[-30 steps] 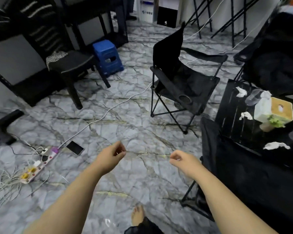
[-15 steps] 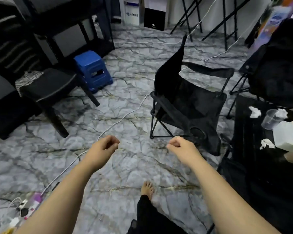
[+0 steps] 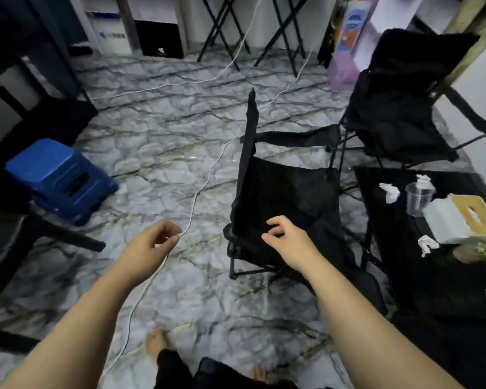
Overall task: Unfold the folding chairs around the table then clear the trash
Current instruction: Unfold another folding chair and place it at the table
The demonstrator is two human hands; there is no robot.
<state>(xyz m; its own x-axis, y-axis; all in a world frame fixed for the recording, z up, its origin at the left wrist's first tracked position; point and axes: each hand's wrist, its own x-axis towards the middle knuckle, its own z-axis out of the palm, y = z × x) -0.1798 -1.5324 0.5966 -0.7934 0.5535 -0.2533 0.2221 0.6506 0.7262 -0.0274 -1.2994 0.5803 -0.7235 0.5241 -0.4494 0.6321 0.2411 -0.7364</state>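
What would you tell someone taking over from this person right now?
Left hand: loosely curled, apparently empty, over the white cable.
Right hand: fingers curled at the front edge of the near chair; contact unclear.
Done: near chair and far chair stand unfolded.
To do: crumpled tissues and plastic cup lie on the table; clear them.

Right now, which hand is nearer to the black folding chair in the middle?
Right. The right hand is over the front edge of the folding chair; contact cannot be told. The left hand is off to its left, over the floor.
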